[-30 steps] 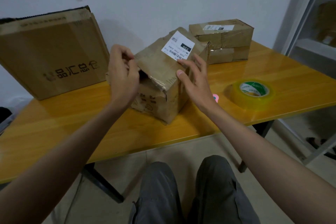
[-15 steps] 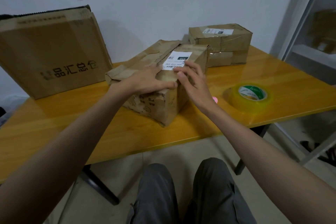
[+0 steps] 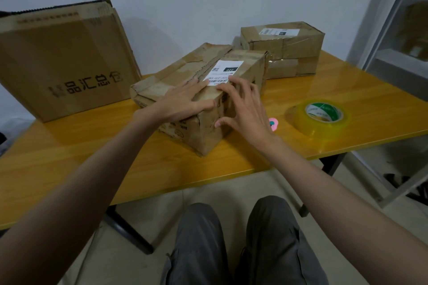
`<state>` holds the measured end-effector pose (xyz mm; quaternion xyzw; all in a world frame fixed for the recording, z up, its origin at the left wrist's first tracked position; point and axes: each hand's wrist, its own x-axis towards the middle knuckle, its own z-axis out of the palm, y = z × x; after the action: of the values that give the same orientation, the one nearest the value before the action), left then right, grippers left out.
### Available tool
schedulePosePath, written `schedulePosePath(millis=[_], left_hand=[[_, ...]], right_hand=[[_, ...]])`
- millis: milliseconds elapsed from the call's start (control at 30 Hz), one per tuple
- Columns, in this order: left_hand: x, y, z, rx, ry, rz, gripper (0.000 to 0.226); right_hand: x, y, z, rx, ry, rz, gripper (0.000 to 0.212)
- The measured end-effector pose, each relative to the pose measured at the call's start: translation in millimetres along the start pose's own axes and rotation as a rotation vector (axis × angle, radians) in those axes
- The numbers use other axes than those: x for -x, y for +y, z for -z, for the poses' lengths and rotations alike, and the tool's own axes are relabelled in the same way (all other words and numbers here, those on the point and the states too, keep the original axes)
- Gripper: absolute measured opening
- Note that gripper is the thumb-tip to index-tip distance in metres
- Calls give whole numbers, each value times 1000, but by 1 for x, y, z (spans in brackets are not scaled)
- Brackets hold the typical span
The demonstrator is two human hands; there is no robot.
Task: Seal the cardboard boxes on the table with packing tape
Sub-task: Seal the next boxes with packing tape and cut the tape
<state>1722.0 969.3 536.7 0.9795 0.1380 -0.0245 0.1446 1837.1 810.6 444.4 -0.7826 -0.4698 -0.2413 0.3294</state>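
A worn cardboard box (image 3: pixel 199 99) lies at the centre of the frame on the yellow wooden worktop (image 3: pixel 92 164), one corner turned toward the camera. A white shipping label (image 3: pixel 223 71) sits on its top face. The left hand (image 3: pixel 183 99) lies flat on that top, fingers straight and pressing down beside the label's near edge, thumb along the near top edge. The right hand (image 3: pixel 243 109) is spread over the box's near right corner, fingertips touching the top by the label and the thumb against the side face; its fingers are relaxed and grip nothing. The roll of clear packing tape (image 3: pixel 320 115), with its green and white core, lies flat on the worktop at the right of the frame, well apart from both hands. A small pink object (image 3: pixel 273 124) lies on the worktop just right of the right wrist; what it is cannot be told. Two stacked taped boxes (image 3: pixel 282 50) stand behind the centre box at upper right. A large carton (image 3: pixel 62 62) with printed characters leans against the wall at upper left.
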Motion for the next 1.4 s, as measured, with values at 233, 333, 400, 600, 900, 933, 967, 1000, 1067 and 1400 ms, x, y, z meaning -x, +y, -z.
schedulePosePath(millis=[233, 333, 400, 600, 900, 933, 967, 1000, 1067, 1400], left_hand=[[0, -4, 17, 24, -99, -21, 109], [4, -22, 25, 77, -187, -30, 102], [9, -36, 34, 73, -260, -41, 106], [15, -69, 61, 78, -282, 53, 103], [-6, -61, 31, -109, 26, 11, 98], [-5, -60, 29, -106, 34, 6, 96], [-4, -61, 29, -96, 35, 7, 95], [-2, -61, 28, -90, 38, 2, 95], [2, -62, 27, -69, 38, -10, 96], [8, -56, 25, -55, 73, -4, 96]], right_hand=[[-12, 14, 16, -128, -23, -96, 70], [-21, 23, 22, -133, -41, -224, 55], [-24, 23, 26, -127, -33, -239, 49], [-9, 26, 49, -146, 84, -184, 34], [31, 74, 114, 506, -597, -846, 65], [34, 74, 114, 535, -645, -823, 42], [35, 72, 114, 547, -649, -810, 18], [38, 71, 114, 534, -618, -803, 3], [44, 72, 111, 482, -493, -785, 15], [13, 24, 100, -256, 249, -466, 28]])
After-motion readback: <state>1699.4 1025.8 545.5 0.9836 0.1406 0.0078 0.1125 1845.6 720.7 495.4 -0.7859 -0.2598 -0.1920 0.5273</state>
